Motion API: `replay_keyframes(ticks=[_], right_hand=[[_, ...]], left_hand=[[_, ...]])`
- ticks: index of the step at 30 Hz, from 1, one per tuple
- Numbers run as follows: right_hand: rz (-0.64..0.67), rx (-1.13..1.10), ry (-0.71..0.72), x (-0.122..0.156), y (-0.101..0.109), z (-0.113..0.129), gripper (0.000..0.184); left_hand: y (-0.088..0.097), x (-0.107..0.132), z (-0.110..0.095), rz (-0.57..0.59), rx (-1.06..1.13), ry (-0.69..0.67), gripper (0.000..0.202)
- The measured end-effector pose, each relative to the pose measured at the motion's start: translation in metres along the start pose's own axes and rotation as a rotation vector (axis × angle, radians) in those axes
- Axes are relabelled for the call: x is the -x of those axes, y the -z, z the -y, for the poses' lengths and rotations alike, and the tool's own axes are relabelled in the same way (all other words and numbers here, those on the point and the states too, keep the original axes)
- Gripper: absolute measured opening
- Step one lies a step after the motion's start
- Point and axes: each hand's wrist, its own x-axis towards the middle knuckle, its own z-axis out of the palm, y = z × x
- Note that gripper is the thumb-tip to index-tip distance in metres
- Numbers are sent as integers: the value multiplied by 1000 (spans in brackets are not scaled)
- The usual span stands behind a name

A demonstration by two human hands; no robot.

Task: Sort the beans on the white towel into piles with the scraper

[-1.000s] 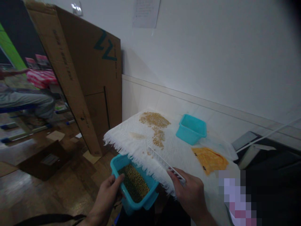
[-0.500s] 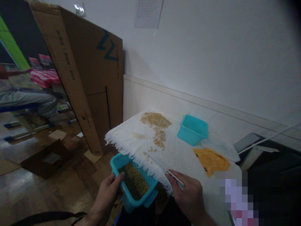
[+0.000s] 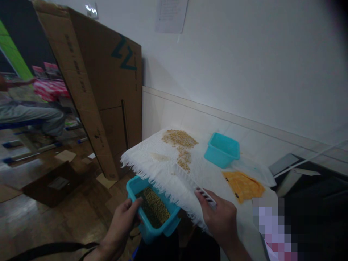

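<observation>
My left hand (image 3: pixel 126 214) grips the near-left rim of a turquoise plastic box (image 3: pixel 147 232), its thumb over the edge. Inside lie pale yellow soybeans (image 3: pixel 156 203) and smaller dark green grains. The box is held just below the fringed edge of a white cloth (image 3: pixel 152 174) on the table. A long white slotted plastic strip (image 3: pixel 187 177) is in my right hand (image 3: pixel 219 219), its far end on the cloth near the beans. Beyond it, a trail of soybeans (image 3: pixel 184 159) leads to a bigger pile of beans (image 3: pixel 179 137).
A second turquoise box (image 3: pixel 223 150) stands by the wall, beside a clear lid (image 3: pixel 255 170) and an orange cloth bag (image 3: pixel 243 186). A tall cardboard carton (image 3: pixel 108 83) rises at the left. Past it, a person (image 3: pixel 32 112) sits at another table.
My right hand has turned the strip so its slotted face shows, and its tip has moved up toward the bean trail. Fewer loose beans lie near the cloth's edge.
</observation>
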Motion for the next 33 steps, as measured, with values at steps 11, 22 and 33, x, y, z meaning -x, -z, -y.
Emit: replay_keyframes(ticks=[11, 22, 33], right_hand=[[131, 157, -210, -22, -28, -5, 40], [141, 82, -265, -20, -26, -6, 40], [195, -49, -219, -14, -21, -2, 32]], left_hand=[[1, 0, 6, 38, -8, -13, 43], [1, 0, 5, 16, 5, 25, 41], [0, 3, -1, 24, 9, 23, 38]])
